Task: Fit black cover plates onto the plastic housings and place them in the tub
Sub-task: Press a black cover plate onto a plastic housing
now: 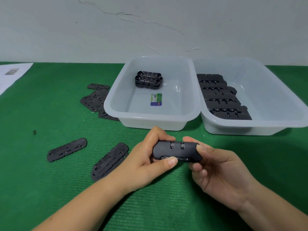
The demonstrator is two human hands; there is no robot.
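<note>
A ribbed green mat is seen under two translucent white plastic tubs; black plates are scattered left of them

You have two translucent white plastic tubs: left tub, right tub. The left one has two stacked black plastic housings at its far left corner. The right one has a row of about five black housings along its left wall. One black housing sits between two hands. Near you on the green mat lie two black flat cover plates; pile by the left tub uncountable.
</note>
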